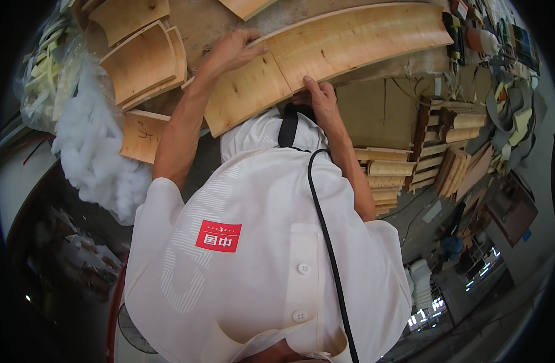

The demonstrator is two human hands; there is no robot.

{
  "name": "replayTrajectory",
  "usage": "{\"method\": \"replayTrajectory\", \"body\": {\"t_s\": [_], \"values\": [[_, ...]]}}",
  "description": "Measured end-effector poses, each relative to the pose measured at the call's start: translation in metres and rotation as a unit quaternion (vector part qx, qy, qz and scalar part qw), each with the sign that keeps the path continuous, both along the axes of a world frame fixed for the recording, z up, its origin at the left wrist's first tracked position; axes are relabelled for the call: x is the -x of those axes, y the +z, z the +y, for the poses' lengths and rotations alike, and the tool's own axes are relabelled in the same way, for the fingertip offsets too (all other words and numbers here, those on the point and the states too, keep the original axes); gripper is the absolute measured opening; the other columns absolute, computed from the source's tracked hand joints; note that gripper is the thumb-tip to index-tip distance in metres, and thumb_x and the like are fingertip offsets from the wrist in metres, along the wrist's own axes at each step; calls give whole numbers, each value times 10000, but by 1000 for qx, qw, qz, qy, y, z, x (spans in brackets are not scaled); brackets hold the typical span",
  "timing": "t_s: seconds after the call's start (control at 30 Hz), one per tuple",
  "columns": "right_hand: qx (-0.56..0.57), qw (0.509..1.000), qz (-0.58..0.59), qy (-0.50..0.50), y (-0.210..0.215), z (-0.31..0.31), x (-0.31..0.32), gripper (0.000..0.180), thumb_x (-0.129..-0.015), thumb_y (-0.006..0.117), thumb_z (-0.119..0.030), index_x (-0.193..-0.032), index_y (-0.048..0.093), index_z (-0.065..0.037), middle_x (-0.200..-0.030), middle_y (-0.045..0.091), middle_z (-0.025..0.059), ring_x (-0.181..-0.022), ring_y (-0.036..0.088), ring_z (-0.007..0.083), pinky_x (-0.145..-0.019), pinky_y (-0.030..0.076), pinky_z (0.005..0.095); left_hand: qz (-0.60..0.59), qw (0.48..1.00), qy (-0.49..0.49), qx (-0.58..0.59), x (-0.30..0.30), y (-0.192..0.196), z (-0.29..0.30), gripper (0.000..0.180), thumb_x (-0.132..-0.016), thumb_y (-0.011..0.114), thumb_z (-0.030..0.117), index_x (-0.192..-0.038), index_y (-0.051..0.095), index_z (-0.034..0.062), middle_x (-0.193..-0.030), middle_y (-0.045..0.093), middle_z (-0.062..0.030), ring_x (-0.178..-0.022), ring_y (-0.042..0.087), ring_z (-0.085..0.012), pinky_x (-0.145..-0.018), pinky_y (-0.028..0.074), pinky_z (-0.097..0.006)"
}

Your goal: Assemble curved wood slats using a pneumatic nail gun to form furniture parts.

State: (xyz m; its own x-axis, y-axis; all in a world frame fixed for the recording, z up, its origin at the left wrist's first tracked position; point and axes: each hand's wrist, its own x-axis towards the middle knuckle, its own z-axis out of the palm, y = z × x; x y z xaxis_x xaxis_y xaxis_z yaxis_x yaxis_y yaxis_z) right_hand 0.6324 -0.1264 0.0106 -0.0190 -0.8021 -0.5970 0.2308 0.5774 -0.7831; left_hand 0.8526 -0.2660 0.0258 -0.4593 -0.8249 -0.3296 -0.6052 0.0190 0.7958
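The curved plywood panel (pixel 326 57) serves as landmark. The left hand (pixel 232 51) rests on its left end, the right hand (pixel 319 100) on its near edge. Left of it lie stacked curved boards (pixel 141 60); farther left, stuffing (pixel 96 145). To its right stand wooden mouldings (pixel 447 151).
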Motion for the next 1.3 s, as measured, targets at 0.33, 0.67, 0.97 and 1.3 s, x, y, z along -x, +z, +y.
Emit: {"method": "replayTrajectory", "body": {"t_s": [0.33,0.67,0.97,1.3], "values": [[-18,1000,-5,-22,2,-2,-4,397,-908,601,-312,-930,612,84,-820,670,155,-665,662,197,-608,558,288,-97,993,14,72,7,4,4,388,-764,687,338,-1062,689,90,-964,686,-174,-880,661,-333,-762,509,-403],[-19,999,24,-11,11,-4,-7,411,-893,632,-308,-955,618,98,-841,673,162,-680,665,201,-610,557,280,-64,993,35,93,7,-16,-3,409,-740,705,366,-1028,699,76,-909,697,-160,-850,668,-309,-750,510,-397],[-25,999,0,-23,8,-3,-8,386,-873,664,-280,-951,624,96,-840,676,156,-668,660,178,-595,549,264,27,997,58,-48,5,-25,-12,414,-678,769,322,-938,716,4,-787,689,-136,-691,645,-196,-649,497,-330],[-25,999,-15,-31,13,-4,-10,360,-862,679,-269,-921,622,81,-821,668,147,-667,657,188,-607,553,270,-41,998,54,-11,12,-15,-7,433,-697,762,312,-974,700,-14,-832,693,-155,-729,653,-212,-677,504,-336]]}}
